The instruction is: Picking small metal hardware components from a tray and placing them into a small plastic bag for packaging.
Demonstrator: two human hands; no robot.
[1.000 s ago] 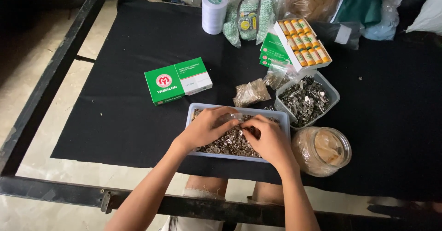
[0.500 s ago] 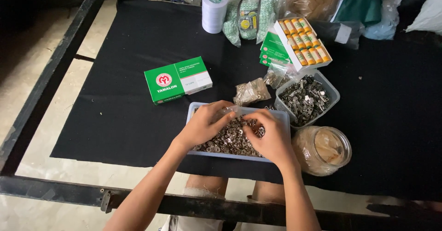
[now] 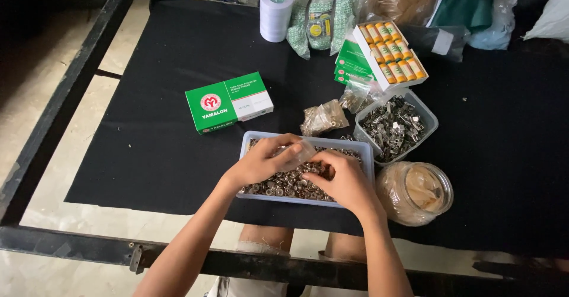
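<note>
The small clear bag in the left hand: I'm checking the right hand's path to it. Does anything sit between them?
Nothing visible does. The left hand holds the small clear bag over the tray of metal rings, and the right hand is close beside it, with only open rings below.

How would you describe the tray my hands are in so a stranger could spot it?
On the black cloth, nearest the table's front edge, a shallow rectangular plastic tray holds small round metal rings. The neighbouring tub is deeper, with angular metal clips; the jar is round.
</note>
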